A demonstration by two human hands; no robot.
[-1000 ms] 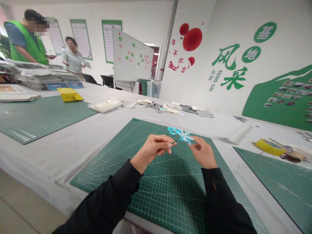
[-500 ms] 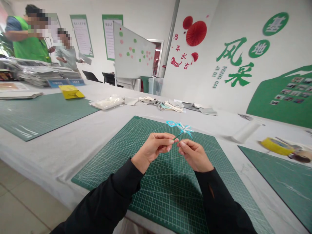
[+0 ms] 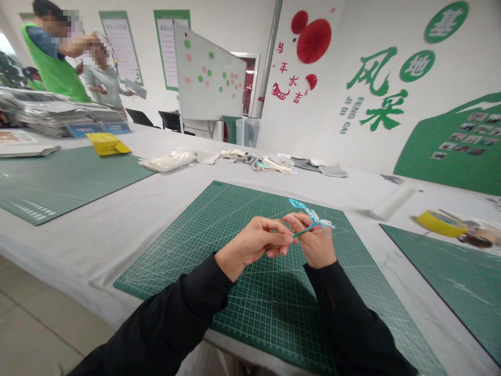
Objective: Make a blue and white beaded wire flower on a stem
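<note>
Above a green gridded cutting mat, my left hand pinches the green stem of a small blue ornament with white beads and a blue loop at its upper left. Behind the ornament is my right hand, its fingers bent and closed near the stem, close to the left fingertips. The ornament crosses in front of the right hand, and what those fingers grip, if anything, is hidden.
Other mats lie left and right. Cloth pieces and a plastic packet sit farther back. Yellow tape is at the right. Two people stand at the back left behind stacked packages.
The ornament has turned and shifted right and down. My right hand has moved behind it, and my left hand has gone slightly right. At the back left, a person has raised an arm.
</note>
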